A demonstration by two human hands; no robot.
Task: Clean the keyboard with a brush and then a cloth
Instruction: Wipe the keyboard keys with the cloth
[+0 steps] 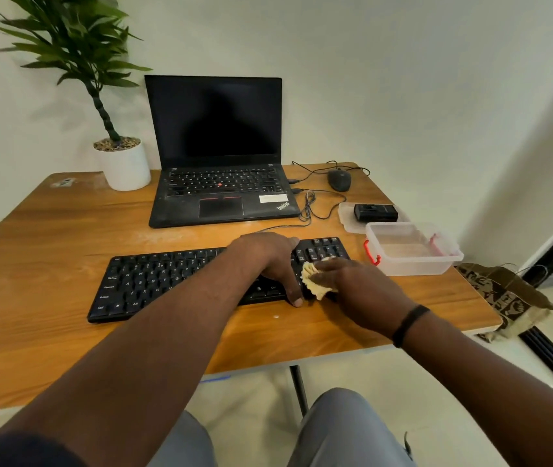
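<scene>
While left hand [270,261] steadies keyboard [153,281], cloth [313,281] pressed

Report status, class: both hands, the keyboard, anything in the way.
Right hand pressing cloth on keyboard. Left hand steadying it. Nothing in the way.

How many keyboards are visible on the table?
2: the external keyboard at the front, under the left hand and right hand, and the laptop with its built-in keyboard, behind it.
</scene>
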